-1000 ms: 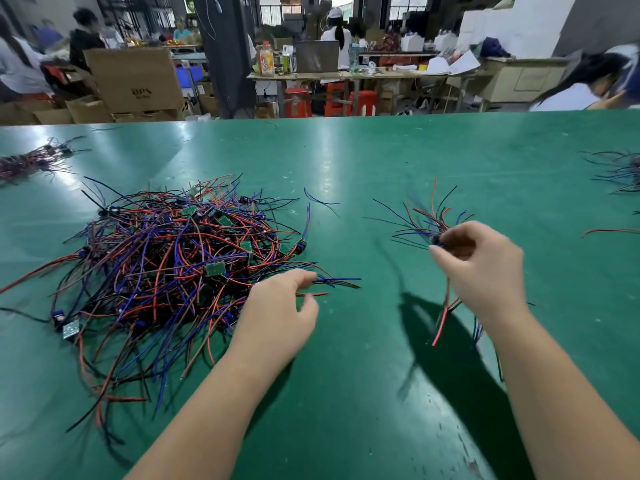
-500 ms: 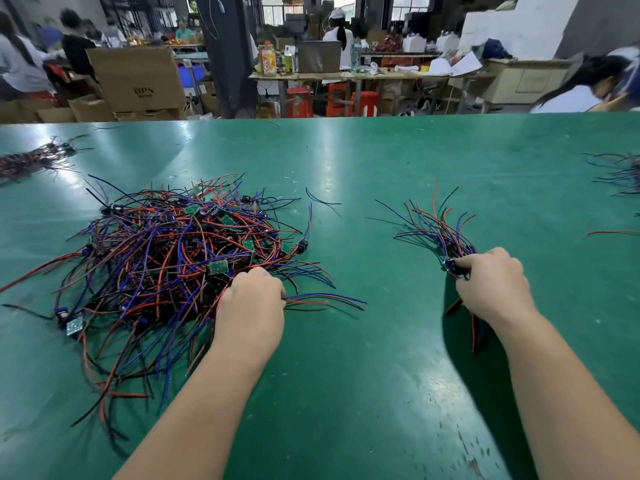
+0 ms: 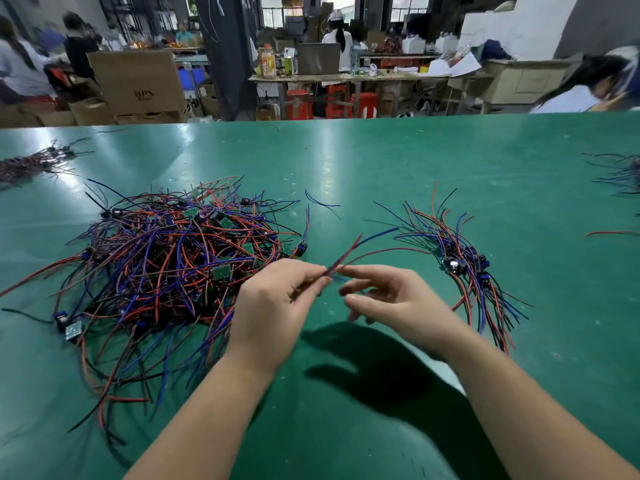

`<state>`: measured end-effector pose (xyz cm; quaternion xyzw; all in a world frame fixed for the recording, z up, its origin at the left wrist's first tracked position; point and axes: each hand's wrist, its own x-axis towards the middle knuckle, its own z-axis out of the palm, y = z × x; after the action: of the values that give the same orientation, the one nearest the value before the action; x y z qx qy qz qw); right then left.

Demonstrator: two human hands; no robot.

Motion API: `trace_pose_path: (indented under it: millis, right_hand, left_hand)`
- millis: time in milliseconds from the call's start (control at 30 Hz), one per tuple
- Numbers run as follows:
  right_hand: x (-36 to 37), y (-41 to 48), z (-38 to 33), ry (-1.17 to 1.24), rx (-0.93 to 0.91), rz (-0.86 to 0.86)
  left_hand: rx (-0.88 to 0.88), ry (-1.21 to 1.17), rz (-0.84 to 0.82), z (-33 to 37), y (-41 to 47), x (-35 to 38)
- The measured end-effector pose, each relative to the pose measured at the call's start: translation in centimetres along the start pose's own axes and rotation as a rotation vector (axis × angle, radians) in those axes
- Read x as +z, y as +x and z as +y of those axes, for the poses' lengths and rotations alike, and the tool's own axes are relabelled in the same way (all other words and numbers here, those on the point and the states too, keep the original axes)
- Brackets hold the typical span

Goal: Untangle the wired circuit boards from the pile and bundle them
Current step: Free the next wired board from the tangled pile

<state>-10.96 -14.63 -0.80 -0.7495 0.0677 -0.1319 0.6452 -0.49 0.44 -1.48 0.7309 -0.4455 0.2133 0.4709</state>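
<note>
left hand (image 3: 273,306) is pinching a few red and blue wires (image 3: 360,242) just right of the pile (image 3: 156,265), tips pointing toward the bundle (image 3: 460,261) further right on the table (image 3: 346,168). right hand (image 3: 391,299) is loose and open beside those wires, gripping nothing. can't see their board. my worry: if it's snagged in the pile, a tug drags the heap along or strains a joint.

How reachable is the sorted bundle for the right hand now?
Likely yes: right hand is open, sorted bundle lies beside it, only bare table and a red wire between.
</note>
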Motion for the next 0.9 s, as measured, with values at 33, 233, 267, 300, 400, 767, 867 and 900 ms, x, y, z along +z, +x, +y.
trace_pose_path:
  millis: [33, 233, 267, 300, 400, 767, 867, 900]
  right_hand:
    - [0.7, 0.2, 0.1, 0.052, -0.021, 0.017]
    - [1.0, 0.6, 0.2, 0.234, 0.0, 0.248]
    - [0.8, 0.6, 0.1, 0.302, 0.023, 0.278]
    - [0.5, 0.7, 0.0, 0.375, 0.05, 0.307]
    - [-0.2, 0.8, -0.3, 0.5, 0.133, 0.37]
    - [-2.2, 0.7, -1.1, 0.588, 0.164, 0.463]
    - [-2.0, 0.5, -1.2, 0.63, 0.207, 0.4]
    - [-2.0, 0.5, -1.1, 0.65, 0.213, 0.358]
  left_hand:
    - [0.02, -0.007, -0.034, 0.1, -0.2, 0.3]
    - [-0.082, -0.086, -0.227, 0.2, -0.5, 1.0]
    - [-0.107, -0.079, -0.284, 0.0, -0.5, 1.0]
    - [-0.122, -0.053, -0.335, -0.3, -0.6, 1.0]
    - [-0.166, 0.002, -0.424, -0.8, -0.9, 1.1]
    - [-0.324, 0.188, -0.395, -1.9, -0.5, 0.3]
    - [-0.204, 0.087, -0.337, -1.3, -0.1, 0.4]
    - [-0.139, 0.056, -0.39, -1.1, 0.0, 0.5]
